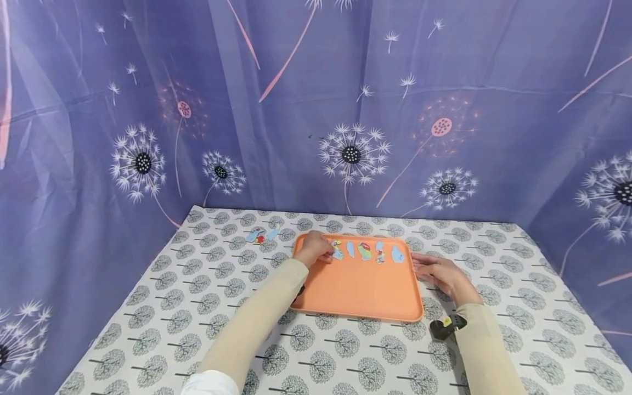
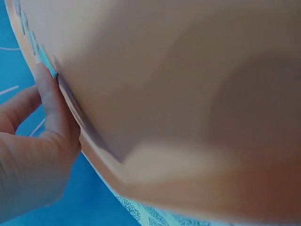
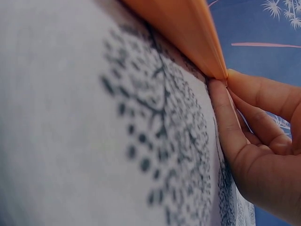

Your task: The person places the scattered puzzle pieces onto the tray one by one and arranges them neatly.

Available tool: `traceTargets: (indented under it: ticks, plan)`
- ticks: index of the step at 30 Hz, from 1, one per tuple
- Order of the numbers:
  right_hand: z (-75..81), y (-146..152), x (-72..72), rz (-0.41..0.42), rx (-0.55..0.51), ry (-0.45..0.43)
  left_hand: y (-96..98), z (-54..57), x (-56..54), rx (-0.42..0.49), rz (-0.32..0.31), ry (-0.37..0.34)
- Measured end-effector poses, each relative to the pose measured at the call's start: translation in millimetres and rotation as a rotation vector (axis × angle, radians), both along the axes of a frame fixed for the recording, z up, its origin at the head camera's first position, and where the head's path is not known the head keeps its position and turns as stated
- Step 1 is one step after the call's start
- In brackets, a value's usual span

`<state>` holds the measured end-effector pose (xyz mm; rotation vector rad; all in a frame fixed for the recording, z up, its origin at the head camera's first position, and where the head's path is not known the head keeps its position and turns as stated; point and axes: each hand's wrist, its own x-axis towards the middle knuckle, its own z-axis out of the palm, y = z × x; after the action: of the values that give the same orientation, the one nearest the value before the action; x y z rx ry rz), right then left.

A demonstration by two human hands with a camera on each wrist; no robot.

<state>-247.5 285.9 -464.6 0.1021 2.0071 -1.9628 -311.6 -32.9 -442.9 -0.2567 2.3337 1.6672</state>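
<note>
My left hand (image 1: 314, 248) reaches over the left end of an orange tray (image 1: 365, 291). Its fingers are bent and pinch the leftmost colourful cut-out piece (image 1: 337, 250), with a fingertip right on its edge in the left wrist view. To the right of it in the same row lie a narrow blue piece (image 1: 350, 249), a red-and-green piece (image 1: 364, 251), a tall patterned piece (image 1: 379, 252) and a light-blue piece (image 1: 397, 254). My right hand (image 1: 439, 271) is at the tray's right rim, fingers fairly straight, fingertips touching the edge in the right wrist view.
More colourful pieces (image 1: 257, 236) lie on the tree-patterned tablecloth (image 1: 197, 307), beyond the tray's left corner. A purple dandelion-print curtain (image 1: 296, 137) hangs behind and beside the table. A black strap device (image 1: 446, 327) is on the right wrist.
</note>
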Motion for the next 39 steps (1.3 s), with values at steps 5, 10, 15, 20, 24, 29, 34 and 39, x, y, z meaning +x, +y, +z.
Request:
traceTargets:
  ticks: [5,10,15,20,24,29,34,39]
  plan:
    - [1.2,0,0.9,0.0,-0.015,-0.004,-6.8,1.4,-1.6,0.046,0.016,0.05]
    - [0.1,2,0.0,-0.007,-0.01,-0.005,-16.8,6.8,-5.5,0.033,0.018,0.093]
    - [-0.9,3,-0.8,-0.002,-0.015,-0.007,-33.0,10.9,-7.9,0.044,0.055,0.109]
    - [-1.9,2,-1.2,-0.001,-0.013,0.002,-51.7,15.5,-8.8,0.06,0.097,0.118]
    - [-0.6,1,-0.8,-0.006,-0.009,0.004,-69.9,19.2,-8.6,0.055,0.112,0.124]
    - [-0.6,1,0.3,0.001,-0.004,0.003,-98.1,17.6,-10.9,0.07,0.161,0.124]
    - [-1.5,1,0.5,0.015,0.022,0.014,-130.1,14.6,-12.9,0.08,0.226,0.141]
    - [-1.8,2,-0.2,0.009,0.044,0.019,-159.3,11.2,-13.0,0.013,0.27,0.202]
